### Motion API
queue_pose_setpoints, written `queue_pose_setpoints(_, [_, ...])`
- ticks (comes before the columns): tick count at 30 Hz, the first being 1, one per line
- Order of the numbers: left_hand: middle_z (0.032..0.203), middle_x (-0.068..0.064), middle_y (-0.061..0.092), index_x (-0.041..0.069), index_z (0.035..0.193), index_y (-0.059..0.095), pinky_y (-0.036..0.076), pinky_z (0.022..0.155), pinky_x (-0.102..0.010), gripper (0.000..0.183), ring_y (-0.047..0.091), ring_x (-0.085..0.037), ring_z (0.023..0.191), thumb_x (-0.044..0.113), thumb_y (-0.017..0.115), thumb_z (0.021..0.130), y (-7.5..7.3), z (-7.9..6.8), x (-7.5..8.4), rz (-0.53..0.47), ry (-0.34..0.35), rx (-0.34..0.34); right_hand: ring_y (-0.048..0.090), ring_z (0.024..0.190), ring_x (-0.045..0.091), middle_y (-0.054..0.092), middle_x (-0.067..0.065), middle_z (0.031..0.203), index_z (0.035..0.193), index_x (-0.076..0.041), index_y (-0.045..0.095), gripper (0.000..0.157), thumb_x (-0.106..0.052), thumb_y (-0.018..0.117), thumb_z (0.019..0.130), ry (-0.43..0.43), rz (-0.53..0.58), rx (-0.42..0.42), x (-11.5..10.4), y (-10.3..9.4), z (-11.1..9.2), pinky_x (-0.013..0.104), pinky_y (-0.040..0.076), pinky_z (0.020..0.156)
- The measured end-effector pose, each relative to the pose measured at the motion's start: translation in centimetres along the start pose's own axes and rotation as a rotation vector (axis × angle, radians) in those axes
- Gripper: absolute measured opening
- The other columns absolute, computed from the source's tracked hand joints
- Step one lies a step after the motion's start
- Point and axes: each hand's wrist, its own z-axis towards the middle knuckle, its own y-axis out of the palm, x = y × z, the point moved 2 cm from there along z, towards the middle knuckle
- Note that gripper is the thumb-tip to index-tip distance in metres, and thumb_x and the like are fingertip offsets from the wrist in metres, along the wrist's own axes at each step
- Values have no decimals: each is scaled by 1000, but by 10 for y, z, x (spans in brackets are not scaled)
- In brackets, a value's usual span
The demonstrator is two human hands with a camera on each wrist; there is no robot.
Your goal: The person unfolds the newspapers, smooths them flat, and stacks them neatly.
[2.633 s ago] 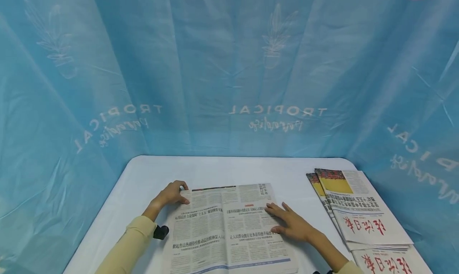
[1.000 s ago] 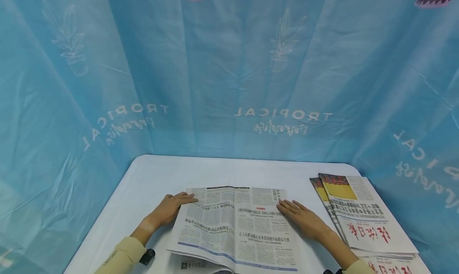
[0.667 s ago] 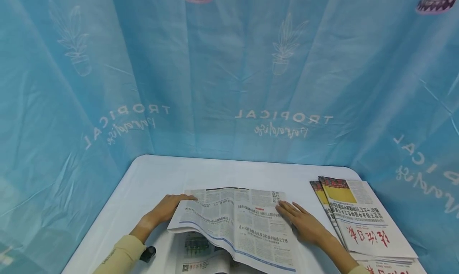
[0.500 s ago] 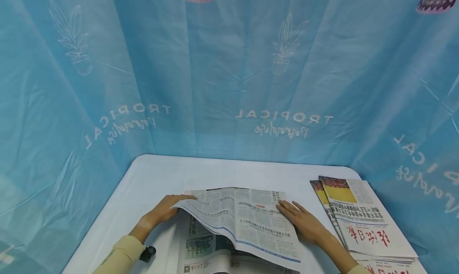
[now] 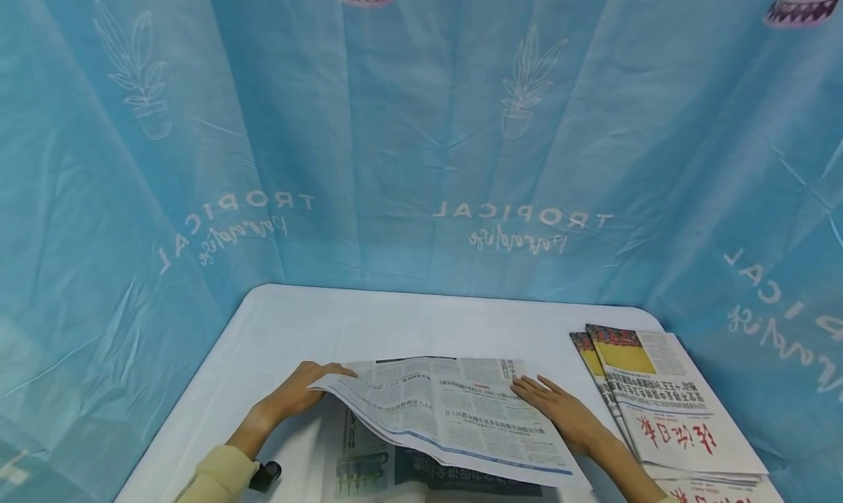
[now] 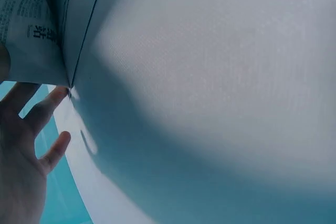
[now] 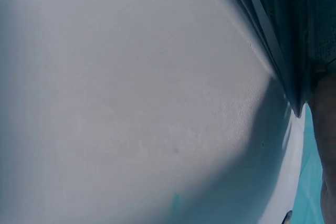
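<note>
Head view: a blue TROPICAL-lettered curtain (image 5: 408,122) hangs behind a white table (image 5: 408,320), on which an open newspaper (image 5: 454,415) lies with its near pages lifted. Folded newspapers (image 5: 678,400) overlap along the table's right side. The left hand (image 5: 299,392) pinches the open newspaper's left edge; the right hand (image 5: 560,414) extends straight fingers over its right edge, its thumb hidden, so I cannot tell whether it grips.
</note>
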Motion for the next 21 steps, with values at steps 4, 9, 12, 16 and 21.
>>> queue_pose_setpoints(4, [115, -6, 72, 13, 117, 70, 53, 82, -37, 26, 70, -18, 95, 11, 51, 100, -5, -1, 2, 32, -69, -7, 54, 126, 33, 56, 12, 140, 141, -5, 50, 61, -36, 67, 91, 57, 99, 3, -1, -4, -1, 44, 37, 103])
queue_pose_setpoints(9, [121, -3, 70, 15, 123, 69, 49, 95, -44, 33, 64, -25, 114, 26, 45, 104, -10, -3, 5, -31, -216, -78, 58, 119, 32, 61, 16, 132, 133, 1, 56, 53, -37, 59, 97, -55, 81, 110, 2, -12, 0, 39, 38, 104])
queue_pose_setpoints(12, [123, -1, 69, 17, 124, 68, 46, 99, -46, 36, 62, -26, 117, 32, 42, 104, -11, -3, 5, -41, -279, -101, 59, 118, 26, 61, 16, 130, 131, 5, 56, 54, -40, 46, 103, -125, 58, 156, 4, -15, 0, 34, 34, 109])
queue_pose_setpoints(16, [120, -1, 69, 16, 122, 68, 46, 98, -48, 32, 63, -26, 115, 28, 45, 104, -10, -4, 3, -14, -308, -84, 59, 118, 27, 61, 12, 131, 132, 3, 56, 51, -38, 50, 102, -76, 107, 146, 7, -17, -1, 38, 43, 101])
queue_pose_setpoints(21, [122, -6, 67, 11, 128, 62, 50, 91, -51, 34, 64, -29, 112, 30, 46, 104, -12, -4, 2, -98, -313, -34, 61, 113, 35, 64, 8, 128, 133, -8, 59, 38, -10, 60, 95, 124, 279, 145, 7, -20, -2, 50, 50, 90])
